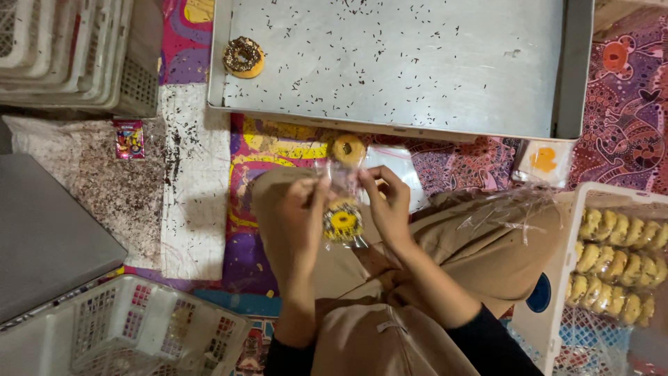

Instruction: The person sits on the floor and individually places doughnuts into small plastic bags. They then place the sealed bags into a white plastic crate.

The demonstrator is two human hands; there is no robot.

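**Bagged doughnut held between both hands**

The doughnut (342, 221), sprinkled and yellow-centred, hangs in a clear plastic bag (339, 186) over the person's lap. The left hand (298, 209) and right hand (387, 203) each pinch the bag's top edge, fingers closed on the film. At the right stands a white crate (557, 278) of packed doughnuts. Just beyond the hands lies a plain doughnut (347, 148) on the patterned mat. Farther off, a metal tray (403, 63) strewn with sprinkles carries one chocolate-sprinkled doughnut (243, 57).
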